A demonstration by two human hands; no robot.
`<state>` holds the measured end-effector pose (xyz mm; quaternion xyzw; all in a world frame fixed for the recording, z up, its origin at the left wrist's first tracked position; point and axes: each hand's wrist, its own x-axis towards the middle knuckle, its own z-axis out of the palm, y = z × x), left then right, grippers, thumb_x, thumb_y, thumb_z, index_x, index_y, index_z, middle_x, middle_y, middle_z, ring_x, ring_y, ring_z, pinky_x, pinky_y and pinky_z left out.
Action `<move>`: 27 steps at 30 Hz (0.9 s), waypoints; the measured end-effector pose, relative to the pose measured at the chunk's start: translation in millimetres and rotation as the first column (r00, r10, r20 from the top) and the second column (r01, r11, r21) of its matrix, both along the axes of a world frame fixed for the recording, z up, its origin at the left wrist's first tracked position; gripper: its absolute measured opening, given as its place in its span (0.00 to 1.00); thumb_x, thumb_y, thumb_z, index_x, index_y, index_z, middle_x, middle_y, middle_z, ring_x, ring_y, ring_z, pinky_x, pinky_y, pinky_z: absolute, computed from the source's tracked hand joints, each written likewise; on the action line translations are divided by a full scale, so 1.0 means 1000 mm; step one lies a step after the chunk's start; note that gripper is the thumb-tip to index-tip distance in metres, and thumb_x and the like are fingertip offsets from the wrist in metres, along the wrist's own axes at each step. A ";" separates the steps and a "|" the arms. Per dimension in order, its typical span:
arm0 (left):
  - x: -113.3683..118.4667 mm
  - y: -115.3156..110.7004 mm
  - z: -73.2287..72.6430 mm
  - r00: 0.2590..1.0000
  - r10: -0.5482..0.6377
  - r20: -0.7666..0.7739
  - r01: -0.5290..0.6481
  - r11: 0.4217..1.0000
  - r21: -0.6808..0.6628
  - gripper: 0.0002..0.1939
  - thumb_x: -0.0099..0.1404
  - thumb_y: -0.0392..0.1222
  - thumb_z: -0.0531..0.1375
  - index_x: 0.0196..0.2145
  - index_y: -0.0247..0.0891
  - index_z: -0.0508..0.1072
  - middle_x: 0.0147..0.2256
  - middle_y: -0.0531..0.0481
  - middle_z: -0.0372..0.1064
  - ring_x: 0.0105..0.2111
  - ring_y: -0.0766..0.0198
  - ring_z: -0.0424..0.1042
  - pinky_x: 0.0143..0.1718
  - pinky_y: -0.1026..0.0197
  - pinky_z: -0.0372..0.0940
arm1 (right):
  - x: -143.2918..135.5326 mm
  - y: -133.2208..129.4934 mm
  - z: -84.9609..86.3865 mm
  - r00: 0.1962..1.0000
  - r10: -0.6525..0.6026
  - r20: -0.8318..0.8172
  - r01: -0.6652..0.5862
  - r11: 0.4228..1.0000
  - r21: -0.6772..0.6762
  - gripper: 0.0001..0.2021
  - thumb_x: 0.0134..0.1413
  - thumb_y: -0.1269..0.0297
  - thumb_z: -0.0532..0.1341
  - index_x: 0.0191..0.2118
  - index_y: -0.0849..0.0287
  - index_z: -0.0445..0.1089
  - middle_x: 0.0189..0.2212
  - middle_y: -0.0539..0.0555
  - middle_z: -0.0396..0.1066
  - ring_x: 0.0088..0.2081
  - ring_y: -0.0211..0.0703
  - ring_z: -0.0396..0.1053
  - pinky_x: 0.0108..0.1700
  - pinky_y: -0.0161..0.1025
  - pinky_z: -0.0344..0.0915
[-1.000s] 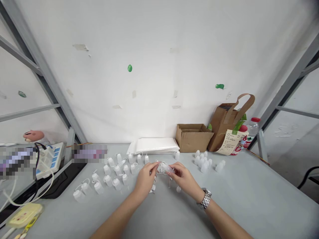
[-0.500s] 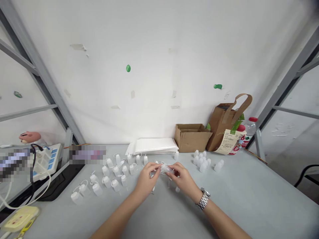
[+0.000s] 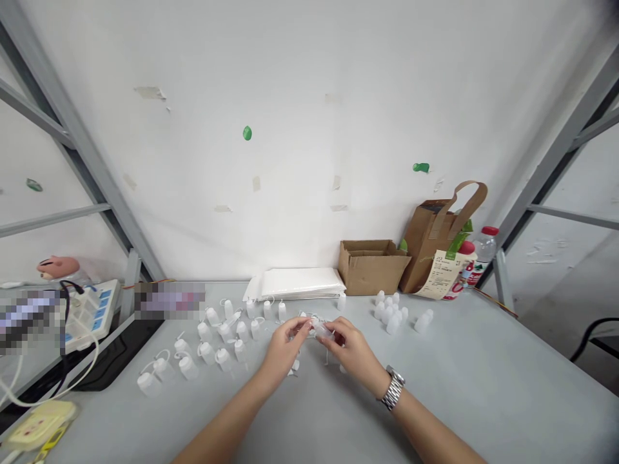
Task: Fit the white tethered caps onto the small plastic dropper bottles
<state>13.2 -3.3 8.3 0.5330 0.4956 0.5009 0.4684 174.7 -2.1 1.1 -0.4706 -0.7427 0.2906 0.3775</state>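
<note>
My right hand (image 3: 349, 343) is closed on a small translucent plastic bottle (image 3: 323, 330), tilted with its top toward the left. At that top end, the fingers of my left hand (image 3: 289, 341) pinch a white cap (image 3: 313, 321); how far it sits on the neck is hidden. Loose white caps (image 3: 294, 367) lie under and between my hands, partly covered. To the left stand several small bottles (image 3: 207, 352) with white caps and looped straps. On the right is a cluster of several bottles (image 3: 391, 312) that look capless, with more (image 3: 423, 321) beside them.
Against the wall are a stack of white packets (image 3: 302, 283), an open cardboard box (image 3: 374, 274), a brown paper bag (image 3: 423, 241) and a red-capped drink bottle (image 3: 485, 248). A power strip (image 3: 99, 316) with cables, a black tray (image 3: 118, 354) and a yellow device (image 3: 41, 422) are at the left.
The bottle between my hands has tilted more, its right end lower. My left fingers have shifted round its top end. The standing bottles have stayed in place.
</note>
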 end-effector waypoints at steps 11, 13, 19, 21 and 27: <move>0.000 -0.002 -0.002 0.928 -0.092 0.362 0.146 0.981 -0.127 0.14 0.52 0.46 0.62 0.36 0.38 0.76 0.41 0.44 0.74 0.47 0.53 0.66 0.49 0.55 0.56 | -0.004 -0.005 0.000 1.000 -0.007 -0.001 0.007 0.997 0.080 0.07 0.53 0.67 0.58 0.38 0.60 0.69 0.30 0.51 0.63 0.28 0.38 0.63 0.32 0.35 0.63; 0.000 -0.002 -0.003 0.911 -0.104 0.400 0.168 0.977 -0.129 0.14 0.52 0.45 0.62 0.37 0.38 0.76 0.42 0.44 0.73 0.47 0.53 0.66 0.50 0.55 0.55 | -0.005 -0.006 -0.001 1.000 -0.010 -0.006 0.011 0.997 0.081 0.07 0.53 0.67 0.58 0.38 0.60 0.69 0.30 0.51 0.63 0.27 0.38 0.63 0.32 0.35 0.63; 0.003 -0.004 -0.001 0.881 -0.073 0.467 0.145 0.982 -0.120 0.09 0.52 0.42 0.61 0.33 0.38 0.75 0.38 0.47 0.73 0.42 0.58 0.67 0.47 0.58 0.57 | -0.009 -0.009 0.000 0.999 -0.007 -0.052 0.010 0.998 0.064 0.06 0.52 0.67 0.59 0.37 0.59 0.70 0.29 0.51 0.64 0.26 0.37 0.62 0.31 0.35 0.62; 0.002 -0.004 0.001 0.866 -0.104 0.489 0.183 0.976 -0.118 0.08 0.53 0.40 0.61 0.32 0.37 0.74 0.37 0.46 0.73 0.41 0.58 0.67 0.45 0.58 0.58 | -0.010 -0.009 0.001 0.996 -0.027 -0.084 0.029 0.999 0.018 0.06 0.50 0.66 0.60 0.34 0.60 0.71 0.27 0.50 0.63 0.26 0.37 0.62 0.30 0.34 0.61; 0.002 -0.005 0.005 0.827 -0.155 0.540 0.264 0.956 -0.130 0.06 0.54 0.39 0.59 0.31 0.37 0.74 0.38 0.47 0.71 0.41 0.58 0.67 0.43 0.58 0.58 | -0.015 -0.007 0.000 0.968 -0.016 -0.251 -0.048 0.968 -0.245 0.10 0.50 0.61 0.59 0.34 0.62 0.71 0.19 0.47 0.63 0.21 0.36 0.62 0.26 0.34 0.60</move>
